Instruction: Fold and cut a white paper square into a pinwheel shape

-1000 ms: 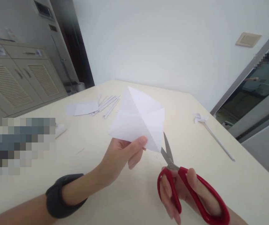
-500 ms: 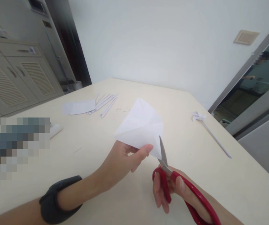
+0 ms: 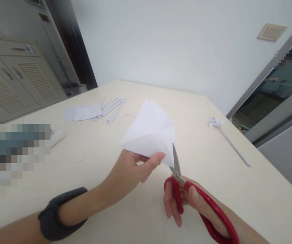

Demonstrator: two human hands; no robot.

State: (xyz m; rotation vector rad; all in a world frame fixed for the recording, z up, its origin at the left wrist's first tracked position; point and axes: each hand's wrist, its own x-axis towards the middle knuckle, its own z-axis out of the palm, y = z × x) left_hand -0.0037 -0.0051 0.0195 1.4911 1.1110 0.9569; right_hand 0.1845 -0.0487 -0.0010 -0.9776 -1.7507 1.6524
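My left hand (image 3: 132, 171) pinches the near edge of a creased white paper sheet (image 3: 151, 134) and holds it above the cream table (image 3: 237, 193). A dark band wraps that wrist. My right hand (image 3: 186, 203) grips red-handled scissors (image 3: 199, 203) by the loops. The steel blades are closed and point up along the paper's near right corner, touching its edge.
A stack of white paper and several rolled paper strips (image 3: 97, 110) lie at the far left of the table. A small paper pinwheel on a stick (image 3: 223, 132) lies at the right. A white object (image 3: 55, 135) sits by a blurred patch on the left.
The scissor blades, open a second ago, have closed at the paper's corner. The paper has tilted and dropped a little. Both hands shifted slightly left.
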